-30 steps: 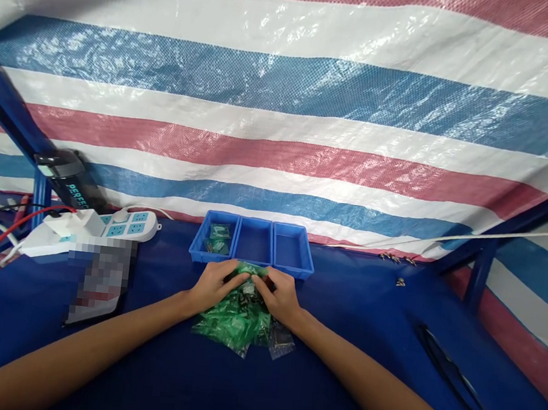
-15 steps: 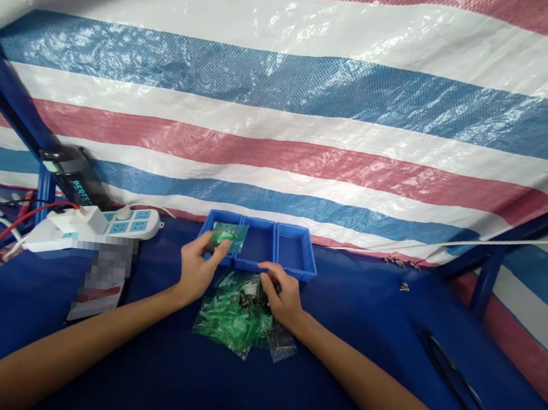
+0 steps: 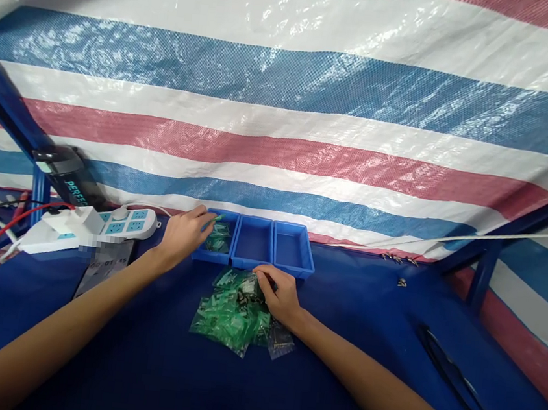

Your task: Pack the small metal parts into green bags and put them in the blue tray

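My left hand (image 3: 183,233) is at the left blue bin (image 3: 199,254), its fingers closed on a small green plastic bag (image 3: 216,218) seen nearly edge-on over the bin. More green bags (image 3: 219,238) lie inside that bin. My right hand (image 3: 280,292) rests at the right side of a pile of green plastic bags (image 3: 225,320), with thumb and forefinger curled together. Whatever lies between those fingertips is hidden. Beside them is a clear bag with small dark parts (image 3: 245,296). Under the right wrist lies another clear bag (image 3: 280,343).
A middle bin (image 3: 251,262) and a right bin (image 3: 292,271) adjoin the left one. Leftward are a white power strip (image 3: 132,221), a black bottle (image 3: 71,177) and a phone-like slab (image 3: 105,272). Glasses (image 3: 456,379) and small metal pieces (image 3: 401,282) lie right.
My left hand has moved left and back with the green bag, from in front of the left bin to its far left side. My right hand stays at the pile.
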`<state>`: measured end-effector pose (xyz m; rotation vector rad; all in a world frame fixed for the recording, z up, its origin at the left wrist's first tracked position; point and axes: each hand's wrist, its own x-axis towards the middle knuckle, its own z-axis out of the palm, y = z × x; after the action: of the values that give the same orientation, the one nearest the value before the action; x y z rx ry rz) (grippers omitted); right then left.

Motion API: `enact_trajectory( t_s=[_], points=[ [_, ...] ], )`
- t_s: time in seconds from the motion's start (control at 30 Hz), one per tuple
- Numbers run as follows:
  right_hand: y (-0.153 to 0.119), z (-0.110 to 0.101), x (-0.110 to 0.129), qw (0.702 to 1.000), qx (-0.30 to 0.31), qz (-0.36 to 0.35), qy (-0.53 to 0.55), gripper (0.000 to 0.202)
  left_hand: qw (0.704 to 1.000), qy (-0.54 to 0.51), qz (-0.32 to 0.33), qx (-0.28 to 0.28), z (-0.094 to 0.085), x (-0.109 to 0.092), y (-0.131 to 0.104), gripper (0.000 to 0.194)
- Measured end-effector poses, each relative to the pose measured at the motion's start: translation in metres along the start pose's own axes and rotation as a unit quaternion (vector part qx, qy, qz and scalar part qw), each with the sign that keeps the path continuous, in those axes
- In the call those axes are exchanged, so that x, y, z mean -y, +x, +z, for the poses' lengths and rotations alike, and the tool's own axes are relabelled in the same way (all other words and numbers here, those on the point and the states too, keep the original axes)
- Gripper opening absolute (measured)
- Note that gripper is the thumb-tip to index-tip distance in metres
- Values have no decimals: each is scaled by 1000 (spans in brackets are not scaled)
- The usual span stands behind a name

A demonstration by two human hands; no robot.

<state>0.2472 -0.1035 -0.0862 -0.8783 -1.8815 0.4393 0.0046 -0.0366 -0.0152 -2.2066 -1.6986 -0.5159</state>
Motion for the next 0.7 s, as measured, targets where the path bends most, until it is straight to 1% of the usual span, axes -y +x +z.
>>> enact_trajectory(
  t_s=[0.13,0.27,0.4,0.47,0.53,0.6,0.67,0.7],
  points=[
    [0,0,1,1000,-2,5,-6,22,999,8,31,32,5,-2,-2,35],
    [1,0,1,1000,-3,12,-7,23,998,9,20,60,6,-4,-2,34],
    [1,1,1,1000,-4,10,-2,22,997,-23,3,77,-1,-6,0,33],
    [1,1,1,1000,-4,6,-1,21,995,-77,8,60,-7,-11,-1,30],
    [1,1,1,1000,-9,4,-4,20,986,-166,24,19,-12,-21,-6,26],
    [1,1,1,1000,-21,7,-10,20,960,-275,40,-38,-13,-36,-18,23],
    [1,1,1,999,-35,13,-15,20,926,-367,60,-69,-7,-52,-33,22],
    [1,1,1,999,-40,17,-17,20,912,-395,78,-78,-1,-59,-42,22]
  ],
)
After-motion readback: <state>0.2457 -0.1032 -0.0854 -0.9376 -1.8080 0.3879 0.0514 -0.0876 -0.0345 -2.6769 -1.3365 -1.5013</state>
